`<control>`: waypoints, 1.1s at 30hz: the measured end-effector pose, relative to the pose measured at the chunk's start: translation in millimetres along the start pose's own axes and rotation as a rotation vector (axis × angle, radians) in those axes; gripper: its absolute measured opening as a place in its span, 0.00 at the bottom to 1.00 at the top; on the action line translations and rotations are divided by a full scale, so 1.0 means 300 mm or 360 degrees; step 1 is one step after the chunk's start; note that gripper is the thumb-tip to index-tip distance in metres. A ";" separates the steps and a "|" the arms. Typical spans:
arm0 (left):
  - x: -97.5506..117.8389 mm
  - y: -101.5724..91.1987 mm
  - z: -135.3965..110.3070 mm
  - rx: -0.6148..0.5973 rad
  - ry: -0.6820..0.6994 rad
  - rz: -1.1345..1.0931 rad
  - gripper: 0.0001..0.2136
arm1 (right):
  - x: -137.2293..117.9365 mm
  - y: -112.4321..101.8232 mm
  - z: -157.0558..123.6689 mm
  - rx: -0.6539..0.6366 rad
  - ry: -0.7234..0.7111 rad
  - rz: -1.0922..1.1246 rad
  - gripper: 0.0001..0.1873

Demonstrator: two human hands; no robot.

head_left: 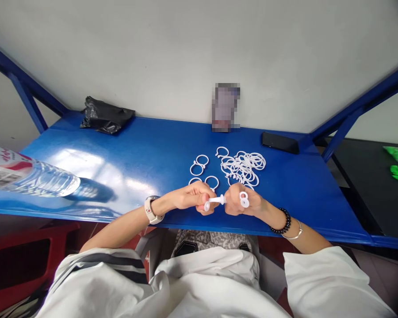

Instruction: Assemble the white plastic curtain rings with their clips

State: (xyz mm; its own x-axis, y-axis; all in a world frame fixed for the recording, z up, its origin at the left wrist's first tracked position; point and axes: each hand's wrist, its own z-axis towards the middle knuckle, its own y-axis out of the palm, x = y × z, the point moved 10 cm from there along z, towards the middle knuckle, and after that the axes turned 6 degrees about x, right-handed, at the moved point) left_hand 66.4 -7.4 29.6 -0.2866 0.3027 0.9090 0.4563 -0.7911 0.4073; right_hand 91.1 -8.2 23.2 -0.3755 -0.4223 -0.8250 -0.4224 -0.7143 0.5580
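My left hand (pixel 199 197) is closed, pinching a white plastic curtain ring (pixel 215 200) that shows almost edge-on between my two hands. Its other side runs into my right hand (pixel 240 201), whose fingers are curled into a fist around white plastic. A small white eyelet (pixel 244 199) sticks out at the top of that fist; whether it belongs to the same ring is hidden. Just beyond my hands lies a loose pile of white curtain rings (pixel 242 168). To its left, a linked-looking pair of rings (pixel 199 164) and another ring (pixel 212 182) rest on the blue table (pixel 152 150).
A clear water bottle (pixel 53 176) stands at the left. Along the back are a black plastic bag (pixel 106 115), a blurred upright object (pixel 224 108) against the wall and a black phone (pixel 280 142). Blue metal struts (pixel 343 134) rise at both ends.
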 end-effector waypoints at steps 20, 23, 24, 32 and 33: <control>0.142 -0.413 -0.080 0.1380 0.0117 0.2359 0.09 | -0.332 -0.261 -0.128 0.1188 -0.0089 -0.3455 0.24; 0.147 -0.435 -0.101 0.1451 -0.0051 0.2455 0.08 | -0.333 -0.265 -0.130 0.1194 -0.0039 -0.3468 0.23; 0.144 -0.444 -0.107 0.1459 -0.0107 0.2491 0.09 | -0.339 -0.262 -0.132 0.1223 -0.0050 -0.3465 0.23; 0.104 -0.491 -0.093 0.1294 -0.0222 0.2616 0.03 | -0.350 -0.211 -0.122 0.1307 -0.0396 -0.3402 0.19; 0.108 -0.479 -0.082 0.1240 -0.0169 0.2612 0.03 | -0.346 -0.203 -0.118 0.1290 -0.0445 -0.3395 0.18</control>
State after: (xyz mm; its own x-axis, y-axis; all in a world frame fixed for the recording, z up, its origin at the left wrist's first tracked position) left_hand -29.2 102.9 -1.7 0.8430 -0.3863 0.3744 0.4430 0.1036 -0.8905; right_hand 185.1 59.3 71.7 0.8695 0.4860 -0.0886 -0.3345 0.4473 -0.8295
